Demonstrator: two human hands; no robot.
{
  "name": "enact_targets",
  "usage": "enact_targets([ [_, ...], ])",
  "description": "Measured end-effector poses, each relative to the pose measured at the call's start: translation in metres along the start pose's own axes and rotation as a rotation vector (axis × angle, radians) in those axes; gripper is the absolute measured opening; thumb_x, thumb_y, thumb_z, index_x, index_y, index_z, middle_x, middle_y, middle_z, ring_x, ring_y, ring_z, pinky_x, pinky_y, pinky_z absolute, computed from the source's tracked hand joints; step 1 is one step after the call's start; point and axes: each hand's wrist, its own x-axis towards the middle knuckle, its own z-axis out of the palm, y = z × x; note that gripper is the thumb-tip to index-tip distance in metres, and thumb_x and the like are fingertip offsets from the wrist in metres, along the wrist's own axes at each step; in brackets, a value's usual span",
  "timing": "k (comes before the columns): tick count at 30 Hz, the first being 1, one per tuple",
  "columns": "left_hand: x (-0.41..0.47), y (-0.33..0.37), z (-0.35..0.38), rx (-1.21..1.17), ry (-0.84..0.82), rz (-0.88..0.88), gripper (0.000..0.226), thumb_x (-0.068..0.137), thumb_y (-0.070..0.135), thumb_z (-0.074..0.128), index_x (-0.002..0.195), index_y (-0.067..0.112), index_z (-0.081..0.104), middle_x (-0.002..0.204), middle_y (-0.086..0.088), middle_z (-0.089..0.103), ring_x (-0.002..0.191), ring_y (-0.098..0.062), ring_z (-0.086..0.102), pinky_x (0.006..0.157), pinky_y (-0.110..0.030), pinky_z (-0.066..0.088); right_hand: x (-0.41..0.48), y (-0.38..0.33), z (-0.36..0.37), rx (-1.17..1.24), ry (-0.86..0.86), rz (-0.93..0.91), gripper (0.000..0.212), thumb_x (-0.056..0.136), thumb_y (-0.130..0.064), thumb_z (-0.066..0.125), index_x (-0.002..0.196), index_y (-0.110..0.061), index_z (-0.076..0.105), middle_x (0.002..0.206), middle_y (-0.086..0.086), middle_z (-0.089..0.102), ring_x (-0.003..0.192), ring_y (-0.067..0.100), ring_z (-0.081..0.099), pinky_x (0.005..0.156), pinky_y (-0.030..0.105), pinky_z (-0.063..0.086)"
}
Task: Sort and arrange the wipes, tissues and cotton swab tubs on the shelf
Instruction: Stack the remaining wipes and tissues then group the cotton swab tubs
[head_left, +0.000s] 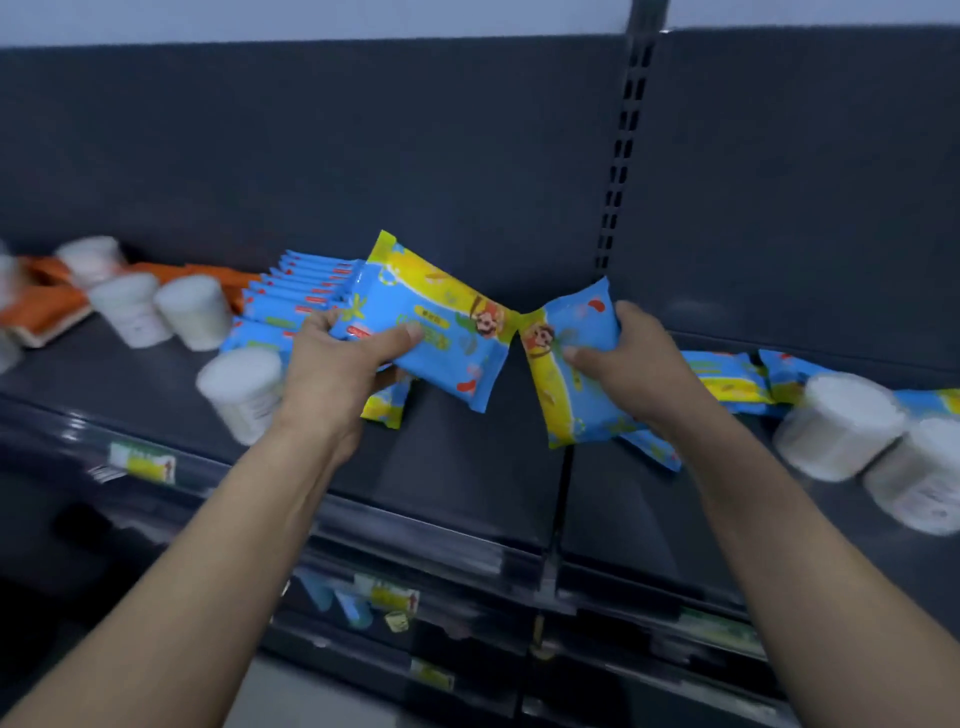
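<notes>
Centrally, the left hand (337, 364) is curled round a wipes pack (441, 338), the right hand (631, 364) round a second pack (563, 374), both held above the shelf (467, 467). Beyond the left hand a row of packs (306, 291) is stood; tubs (192, 312) are scattered left and right.

No words or numbers can be read; it is all too blurry. The left wipes pack (447, 338), held by the left hand (337, 364), has a small yellow patch with writing and a red strip, but the letters are only smudges. The right wipes pack (571, 322), held by the right hand (628, 358), has no clear letters. The price tag (143, 462) on the shelf's (467, 457) front edge and the label on the nearest cotton swab tub (244, 389) are blurs too.
</notes>
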Motion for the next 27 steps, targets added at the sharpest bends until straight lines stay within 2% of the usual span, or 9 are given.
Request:
enact_targets([
  [5, 0.015, 0.016, -0.058, -0.061, 0.108, 0.101, 0.064, 0.068, 0.002, 0.078, 0.121, -0.009, 0.043, 0.098, -0.014, 0.067, 0.077, -0.019, 0.068, 0.062, -0.028, 0.057, 0.003, -0.041, 0.055, -0.028, -0.053, -0.074, 0.023, 0.085, -0.016, 0.062, 0.104, -0.012, 0.051, 0.103, 0.006, 0.059, 0.090, 0.024, 0.060, 0.066, 0.032, 0.046],
  [7, 0.024, 0.024, -0.088, -0.076, 0.144, 0.159, 0.062, 0.071, -0.001, 0.076, 0.121, -0.011, 0.042, 0.098, -0.015, 0.067, 0.079, -0.021, 0.068, 0.067, -0.032, 0.058, 0.003, -0.059, 0.081, -0.020, -0.043, -0.098, 0.024, 0.084, -0.015, 0.063, 0.104, -0.013, 0.052, 0.103, 0.005, 0.060, 0.090, 0.023, 0.061, 0.069, 0.035, 0.049],
  [8, 0.030, 0.029, -0.103, -0.071, 0.154, 0.180, 0.057, 0.071, -0.001, 0.075, 0.117, -0.010, 0.043, 0.092, -0.009, 0.069, 0.079, -0.020, 0.068, 0.068, -0.033, 0.058, 0.003, -0.067, 0.094, -0.019, -0.034, -0.109, 0.024, 0.083, -0.014, 0.064, 0.104, -0.012, 0.053, 0.102, 0.006, 0.061, 0.089, 0.023, 0.062, 0.070, 0.035, 0.049],
  [10, 0.044, 0.037, -0.133, -0.050, 0.156, 0.228, 0.039, 0.073, -0.001, 0.074, 0.100, 0.001, 0.046, 0.063, 0.012, 0.065, 0.067, -0.010, 0.067, 0.063, -0.028, 0.056, 0.006, -0.084, 0.122, -0.064, -0.017, -0.152, 0.024, 0.080, -0.011, 0.067, 0.102, -0.010, 0.057, 0.099, 0.007, 0.063, 0.086, 0.023, 0.062, 0.065, 0.031, 0.047],
  [12, 0.058, 0.046, -0.161, -0.067, 0.157, 0.262, 0.030, 0.077, -0.002, 0.070, 0.087, 0.012, 0.045, 0.051, 0.014, 0.061, 0.056, -0.003, 0.063, 0.052, -0.025, 0.053, 0.009, -0.098, 0.148, -0.174, 0.010, -0.196, 0.023, 0.078, -0.011, 0.068, 0.098, -0.010, 0.059, 0.094, 0.005, 0.062, 0.084, 0.023, 0.059, 0.061, 0.028, 0.039],
  [15, 0.077, 0.055, -0.196, -0.049, 0.174, 0.291, 0.024, 0.081, 0.007, 0.069, 0.081, 0.020, 0.049, 0.061, 0.014, 0.068, 0.055, -0.002, 0.064, 0.040, -0.023, 0.047, 0.016, -0.111, 0.178, -0.288, 0.028, -0.212, 0.023, 0.077, -0.014, 0.068, 0.099, -0.012, 0.062, 0.090, 0.002, 0.061, 0.087, 0.024, 0.058, 0.067, 0.026, 0.037],
  [21, 0.120, 0.052, -0.236, 0.042, 0.204, 0.332, 0.017, 0.081, 0.009, 0.070, 0.084, 0.021, 0.058, 0.069, 0.013, 0.070, 0.060, 0.002, 0.064, 0.049, -0.018, 0.050, 0.030, -0.116, 0.203, -0.370, -0.006, -0.172, 0.037, 0.075, -0.014, 0.071, 0.111, -0.020, 0.064, 0.098, 0.003, 0.065, 0.093, 0.023, 0.060, 0.071, 0.025, 0.041],
  [24, 0.137, 0.036, -0.242, 0.198, 0.125, 0.336, 0.018, 0.078, 0.005, 0.071, 0.086, 0.019, 0.063, 0.078, 0.014, 0.069, 0.063, 0.006, 0.063, 0.059, -0.013, 0.050, 0.041, -0.116, 0.204, -0.424, -0.060, -0.153, 0.039, 0.073, -0.016, 0.074, 0.110, -0.019, 0.064, 0.095, 0.001, 0.064, 0.089, 0.017, 0.057, 0.070, 0.022, 0.037],
  [27, 0.148, 0.017, -0.243, 0.429, -0.003, 0.305, 0.021, 0.076, 0.002, 0.071, 0.085, 0.020, 0.067, 0.067, 0.026, 0.067, 0.065, 0.008, 0.063, 0.060, -0.006, 0.047, 0.055, -0.114, 0.207, -0.503, -0.115, -0.150, 0.044, 0.071, -0.016, 0.076, 0.113, -0.015, 0.062, 0.101, 0.002, 0.062, 0.097, 0.018, 0.056, 0.074, 0.022, 0.036],
])
